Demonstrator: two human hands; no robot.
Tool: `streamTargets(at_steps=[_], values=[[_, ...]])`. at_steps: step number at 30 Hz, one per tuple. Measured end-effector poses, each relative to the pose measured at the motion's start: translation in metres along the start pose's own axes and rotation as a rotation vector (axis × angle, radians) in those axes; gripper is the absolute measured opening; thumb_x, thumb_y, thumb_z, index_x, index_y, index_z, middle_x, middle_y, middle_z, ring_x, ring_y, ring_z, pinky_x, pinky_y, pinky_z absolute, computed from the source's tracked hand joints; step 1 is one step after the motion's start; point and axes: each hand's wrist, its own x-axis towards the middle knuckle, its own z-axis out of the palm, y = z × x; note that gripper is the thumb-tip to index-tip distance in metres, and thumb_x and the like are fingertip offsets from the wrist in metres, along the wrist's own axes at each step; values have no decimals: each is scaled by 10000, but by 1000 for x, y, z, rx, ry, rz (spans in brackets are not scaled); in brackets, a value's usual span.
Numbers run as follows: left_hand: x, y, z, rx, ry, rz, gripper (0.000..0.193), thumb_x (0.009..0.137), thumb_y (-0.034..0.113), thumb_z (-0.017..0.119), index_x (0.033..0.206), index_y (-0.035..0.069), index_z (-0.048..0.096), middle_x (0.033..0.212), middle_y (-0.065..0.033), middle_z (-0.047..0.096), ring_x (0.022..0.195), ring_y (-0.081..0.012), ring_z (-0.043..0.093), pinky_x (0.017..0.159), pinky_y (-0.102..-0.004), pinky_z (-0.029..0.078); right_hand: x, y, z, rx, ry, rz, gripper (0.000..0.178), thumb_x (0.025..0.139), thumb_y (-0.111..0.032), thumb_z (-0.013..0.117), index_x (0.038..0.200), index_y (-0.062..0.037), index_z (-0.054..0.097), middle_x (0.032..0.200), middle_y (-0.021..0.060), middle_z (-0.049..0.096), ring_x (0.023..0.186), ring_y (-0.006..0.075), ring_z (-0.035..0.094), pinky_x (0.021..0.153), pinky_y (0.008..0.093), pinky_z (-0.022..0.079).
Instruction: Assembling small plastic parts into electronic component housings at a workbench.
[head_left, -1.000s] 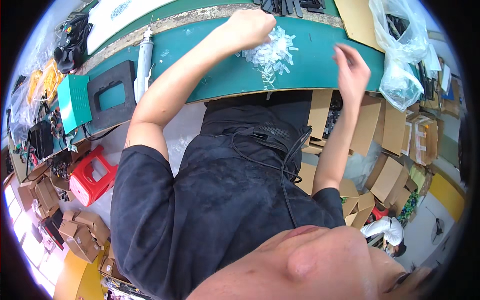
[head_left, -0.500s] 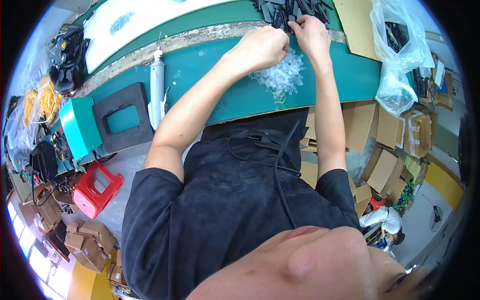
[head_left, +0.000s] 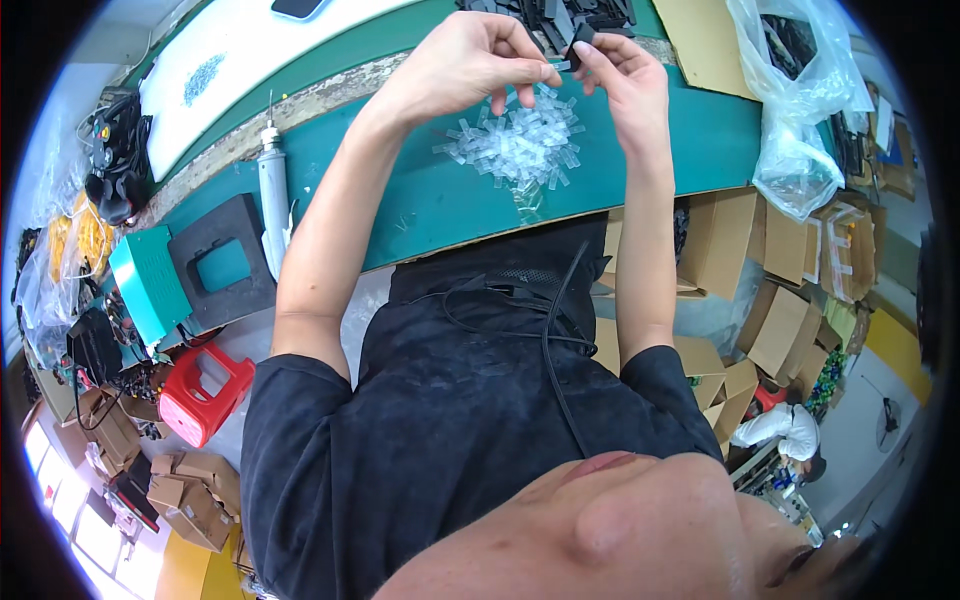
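Above the far part of the green bench, my left hand pinches a small clear plastic strip between thumb and forefinger. Close beside it, my right hand grips a small black plastic part. The strip's tip is at the part's lower end; whether they touch I cannot tell. Beneath my hands lies a loose heap of clear plastic strips. Behind my hands is a pile of black plastic parts, partly covered by my fingers.
To the left on the bench are a grey electric screwdriver, a black frame and a teal box. A clear bag hangs at right above cardboard boxes. A red stool stands lower left. Another person works far right.
My right hand has come away from the black pile with a black part. My left hand has risen from the clear heap with a strip, and both meet near each other.
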Motion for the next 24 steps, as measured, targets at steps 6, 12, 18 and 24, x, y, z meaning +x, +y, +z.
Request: streamTargets(at_steps=[6, 12, 18, 24], values=[[8, 24, 18, -186, 151, -138, 171, 910, 141, 797, 916, -12, 721, 762, -30, 688, 617, -54, 590, 537, -212, 466, -29, -6, -3, 398, -55, -14, 164, 975, -78, 722, 1088, 34, 684, 963, 125, 762, 794, 170, 718, 655, 278, 561], [23, 25, 30, -108, 149, 2, 170, 932, 135, 774, 926, -22, 709, 766, -31, 693, 610, -55, 587, 519, -217, 452, -34, 2, -14, 592, 31, -105, 169, 995, -47, 685, 1141, 37, 670, 1019, 153, 758, 841, 205, 727, 677, 321, 586], [36, 43, 43, -47, 195, 131, 204, 957, 60, 706, 1132, -44, 696, 759, -17, 667, 652, -58, 584, 545, -211, 459, -40, 5, -23, 585, 21, -126, 310, 1018, -33, 635, 1316, 49, 608, 1076, 157, 727, 947, 278, 720, 754, 369, 590], [53, 53, 51, -17, 93, 140, 195, 970, 58, 695, 1132, -39, 747, 801, -39, 724, 670, -50, 633, 517, -203, 438, -43, 3, -29, 600, 96, -205, 190, 1003, -26, 660, 1179, 47, 651, 1053, 162, 745, 949, 252, 746, 769, 389, 637]])
